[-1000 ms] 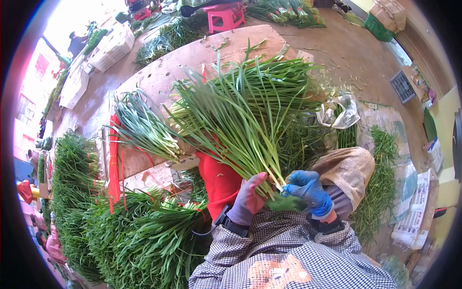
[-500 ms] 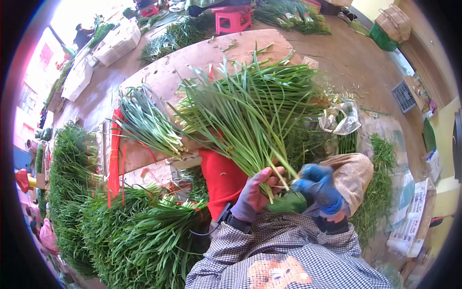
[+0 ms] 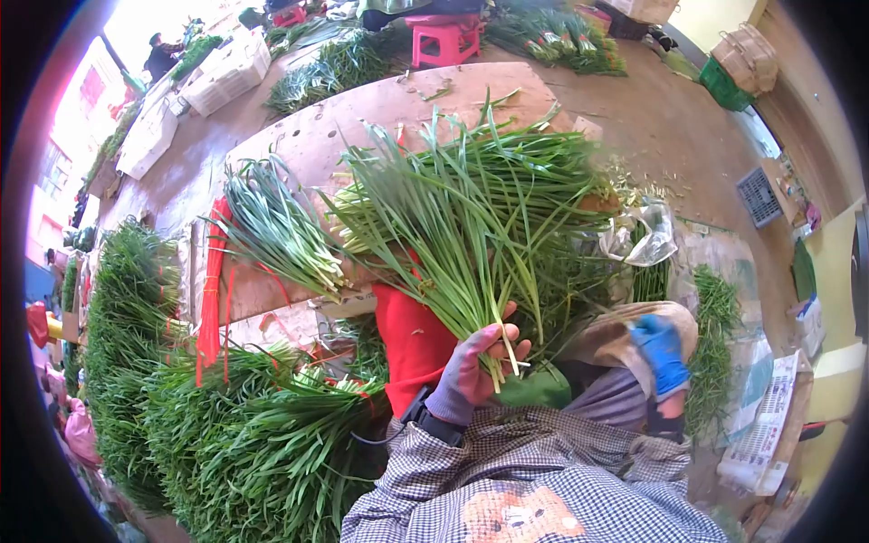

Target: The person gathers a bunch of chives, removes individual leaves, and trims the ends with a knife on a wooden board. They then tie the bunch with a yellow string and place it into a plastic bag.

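My left hand [image 3: 466,369], in a purplish-grey glove, is closed around the pale stem ends of a bunch of garlic chives [image 3: 453,249]. The long leaves fan up and away over the board. A few stem ends stick out past the thumb. My right hand [image 3: 661,355], in a blue glove, is apart from the bunch, over my right knee. Motion blurs its fingers, and I make out nothing in them. Beyond the held bunch lies a larger heap of chives [image 3: 552,172] on the wooden board [image 3: 308,136]. A separate bunch of chives [image 3: 285,231] rests on the board's left side.
Red ties [image 3: 212,303] hang at the board's left edge. Large stacks of chives [image 3: 262,443] stand at my left. A clear plastic bag [image 3: 641,237] sits right of the heap, with loose greens [image 3: 715,339] farther right. A pink stool [image 3: 444,41] stands beyond the board.
My right hand has moved right, from beside the stem ends to over my right knee. My left hand keeps its grip on the chives.
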Tool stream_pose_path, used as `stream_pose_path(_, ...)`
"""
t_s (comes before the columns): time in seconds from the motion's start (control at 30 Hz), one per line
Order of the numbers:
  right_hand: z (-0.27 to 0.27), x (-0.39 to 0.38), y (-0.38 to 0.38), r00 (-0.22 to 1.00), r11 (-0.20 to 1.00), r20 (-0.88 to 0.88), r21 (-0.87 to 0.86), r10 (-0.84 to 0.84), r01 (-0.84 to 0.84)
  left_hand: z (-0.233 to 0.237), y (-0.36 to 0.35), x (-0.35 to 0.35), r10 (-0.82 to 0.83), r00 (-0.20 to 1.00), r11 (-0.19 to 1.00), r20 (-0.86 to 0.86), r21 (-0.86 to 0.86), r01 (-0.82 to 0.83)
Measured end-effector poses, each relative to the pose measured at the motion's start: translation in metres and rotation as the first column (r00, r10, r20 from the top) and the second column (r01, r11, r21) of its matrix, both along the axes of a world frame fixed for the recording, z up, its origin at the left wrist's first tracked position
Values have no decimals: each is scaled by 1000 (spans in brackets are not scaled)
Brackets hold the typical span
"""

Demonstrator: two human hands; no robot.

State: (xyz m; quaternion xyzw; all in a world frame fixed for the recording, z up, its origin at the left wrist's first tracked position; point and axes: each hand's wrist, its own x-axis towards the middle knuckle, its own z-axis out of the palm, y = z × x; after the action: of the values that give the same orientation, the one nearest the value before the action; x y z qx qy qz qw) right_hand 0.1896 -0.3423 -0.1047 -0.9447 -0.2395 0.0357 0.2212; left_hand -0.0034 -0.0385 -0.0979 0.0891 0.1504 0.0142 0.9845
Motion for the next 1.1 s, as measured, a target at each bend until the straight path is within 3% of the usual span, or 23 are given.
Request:
stream_pose_path(0.07,-7,-35,57,975,954,-196,295,108,-47,-10,0,-1,-8,999,1000,51,-22,9)
stream_pose_path(0.17,17,-64,131,939,951,-246,254,239,-176,-6,2,0,-31,994,999,104,-24,34)
stream_pose_path(0.23,13,-73,154,679,879,-647,476,348,3,-3,5,-3,-42,995,999,85,4,41)
stream_pose_path(0.27,9,-72,155,675,879,-649,477,350,4,-4,6,-4,-43,997,999,65,24,41)
stream_pose_path(0.33,11,-71,154,779,826,-459,549,427,-129,-7,4,-5,-43,998,999,43,34,42)
stream_pose_path(0.37,17,-71,149,718,826,-569,564,400,-13,-10,3,-3,-39,999,997,22,72,37)
stream_pose_path(0.47,41,-76,146,620,860,-694,506,366,59,-13,-3,1,-41,999,990,9,135,39)
stream_pose_path(0.53,35,-79,147,606,877,-698,481,382,2,-9,-6,3,-36,999,986,16,166,33)
stream_pose_path(0.63,19,-89,154,509,797,-692,604,512,20,-3,-6,4,-63,997,987,33,149,58)
stream_pose_path(0.7,19,-90,151,485,785,-698,618,526,38,-4,-6,4,-60,992,994,108,101,49)
stream_pose_path(0.8,20,-97,149,472,760,-695,645,542,78,-9,-7,5,-16,997,993,82,116,6)
stream_pose_path(0.87,37,-102,149,454,839,-769,538,450,78,-6,-7,5,-16,998,995,62,104,9)
stream_pose_path(1.1,47,-108,140,406,857,-821,493,401,150,-4,-4,4,-55,994,998,90,38,51)
